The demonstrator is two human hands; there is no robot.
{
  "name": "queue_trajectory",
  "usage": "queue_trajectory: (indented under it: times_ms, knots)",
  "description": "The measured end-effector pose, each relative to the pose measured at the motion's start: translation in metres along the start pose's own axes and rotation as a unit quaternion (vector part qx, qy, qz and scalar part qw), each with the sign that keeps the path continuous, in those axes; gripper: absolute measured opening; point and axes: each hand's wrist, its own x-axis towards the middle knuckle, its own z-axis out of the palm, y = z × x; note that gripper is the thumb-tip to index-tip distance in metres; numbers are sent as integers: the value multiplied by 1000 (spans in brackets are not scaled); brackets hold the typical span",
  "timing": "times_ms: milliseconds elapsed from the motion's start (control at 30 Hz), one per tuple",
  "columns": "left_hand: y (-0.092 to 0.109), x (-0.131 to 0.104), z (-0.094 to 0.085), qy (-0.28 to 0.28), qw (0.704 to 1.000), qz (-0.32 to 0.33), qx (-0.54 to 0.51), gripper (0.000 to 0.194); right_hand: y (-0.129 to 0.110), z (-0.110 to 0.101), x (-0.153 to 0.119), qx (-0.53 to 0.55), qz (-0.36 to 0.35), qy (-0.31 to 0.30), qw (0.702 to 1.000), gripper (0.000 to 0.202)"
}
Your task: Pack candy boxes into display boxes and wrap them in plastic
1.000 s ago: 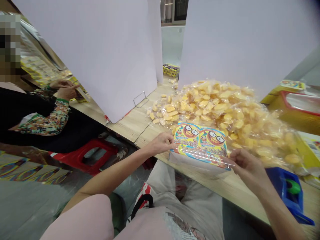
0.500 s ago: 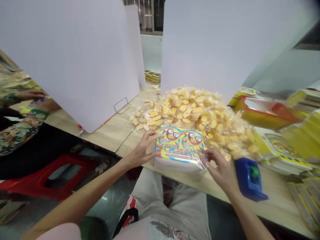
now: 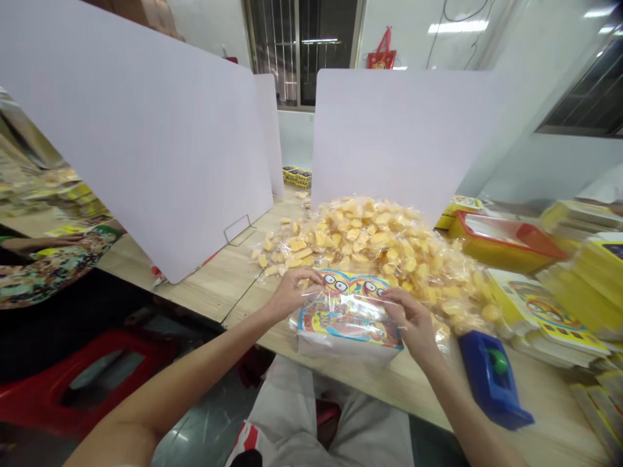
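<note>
A box point(image 3: 348, 324) printed with cartoon faces in glasses sits at the table's front edge, with clear plastic film point(image 3: 331, 301) over its top. My left hand point(image 3: 294, 295) is at the box's upper left corner, thumb and fingers pinched on the film. On the other side my right hand point(image 3: 409, 318) pinches the film near the upper right of the box, its fingertips over the printed face. Just behind the box lies a large heap of yellow pieces in clear wrappers point(image 3: 370, 233).
A blue tape dispenser point(image 3: 491, 383) stands right of my right hand. Further right are a red and yellow bin point(image 3: 506, 250) and stacks of printed cartons point(image 3: 545, 311). White partition boards point(image 3: 389, 136) rise behind and at left. Another person's patterned sleeve point(image 3: 63, 266) shows at far left.
My hands have moved from the box's sides to over its top, drawing the film across it. The view has tilted up, showing more wall and window.
</note>
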Motion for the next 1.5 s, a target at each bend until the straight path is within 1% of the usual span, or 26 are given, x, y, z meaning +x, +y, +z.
queue_trajectory:
  times_ms: [67,167,233,300,367,433,500,600,667,733,800,833,867,933,1000,1067,1167,1233,1267,1333,1400,1433,1500]
  knots:
    - [-5,10,0,-2,998,-58,-26,7,7,3,13,50,34,19,998,16]
    - [-12,18,1,0,994,-108,-24,13,14,6,29,77,88,27,993,23]
    - [-18,20,3,4,993,-119,-12,20,17,7,36,68,121,48,989,29]
    - [-25,23,6,26,993,-113,3,26,22,9,42,69,150,61,984,35]
    - [-33,26,9,60,993,-101,19,29,30,11,46,109,198,51,973,37]
    - [-41,29,11,87,990,-109,11,29,39,13,50,158,255,27,953,33]
    - [-46,33,13,82,982,-161,-52,24,46,15,53,187,300,11,935,30]
    - [-49,38,15,55,949,-262,-165,22,49,16,56,202,338,-10,919,29]
    - [-50,41,17,39,927,-314,-203,23,47,17,55,215,366,-35,905,30]
    - [-51,45,22,21,901,-364,-236,24,43,18,52,246,397,-75,881,35]
    - [-52,48,29,5,871,-407,-275,28,39,20,47,281,426,-111,853,42]
    - [-53,49,32,3,859,-421,-292,29,38,20,44,292,436,-122,843,44]
    - [-54,50,35,5,849,-430,-307,30,37,20,42,295,441,-125,838,45]
    - [-55,51,40,16,839,-437,-324,28,37,19,39,285,439,-118,844,45]
    - [-55,51,43,29,838,-436,-328,26,37,19,38,274,433,-107,852,44]
    - [-54,50,42,45,845,-428,-317,25,38,19,38,271,434,-98,854,43]
    - [-52,49,38,83,865,-406,-284,22,39,20,39,283,438,-82,849,38]
    - [-50,49,35,105,876,-392,-262,20,41,19,41,287,433,-56,853,32]
    - [-49,49,34,111,879,-386,-255,19,41,19,42,284,419,-36,862,29]
    - [-46,49,33,115,883,-380,-252,18,41,19,44,270,367,-3,890,27]
    - [-42,50,35,112,882,-375,-261,17,38,19,47,254,313,13,915,29]
    - [-40,51,36,109,881,-374,-269,18,37,20,48,247,297,14,922,31]
    - [-36,52,37,103,877,-369,-289,22,34,21,51,237,286,19,928,35]
